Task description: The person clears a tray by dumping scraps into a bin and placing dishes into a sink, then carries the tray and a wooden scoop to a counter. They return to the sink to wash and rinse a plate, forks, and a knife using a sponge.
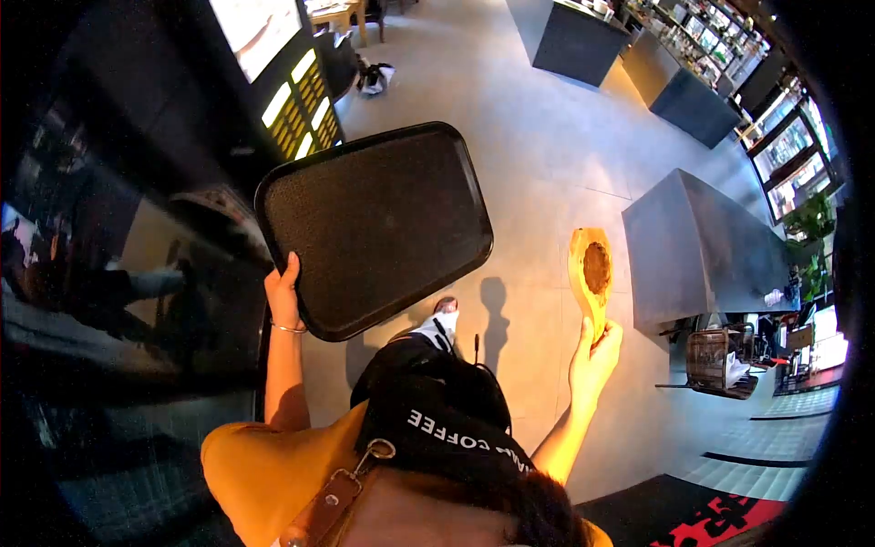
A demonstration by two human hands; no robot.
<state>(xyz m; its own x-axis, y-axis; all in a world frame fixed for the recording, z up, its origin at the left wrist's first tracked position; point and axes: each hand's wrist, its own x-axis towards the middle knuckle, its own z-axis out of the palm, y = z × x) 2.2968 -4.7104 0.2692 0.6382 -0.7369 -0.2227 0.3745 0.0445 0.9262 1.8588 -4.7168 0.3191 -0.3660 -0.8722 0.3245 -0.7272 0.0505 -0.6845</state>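
Observation:
My left hand (284, 290) grips a black rectangular serving tray (387, 219) at its near left corner, thumb on top and the other fingers hidden beneath. The tray has rounded corners, a raised rim and nothing on it, and it is held out in front of me at a tilt. Out to the right, my right hand (597, 356) is closed around the narrow handle of a small wooden paddle (578, 264). Its broad end points away from me and has a dark brown oval in the middle.
Dark glossy panels (137, 337) run along my left, with a lit menu board (296, 105) farther on. A grey block counter (670, 246) stands to the right, near a wire-sided cart (720, 360). More counters (579, 44) stand ahead. A black and red mat (720, 520) lies at the lower right.

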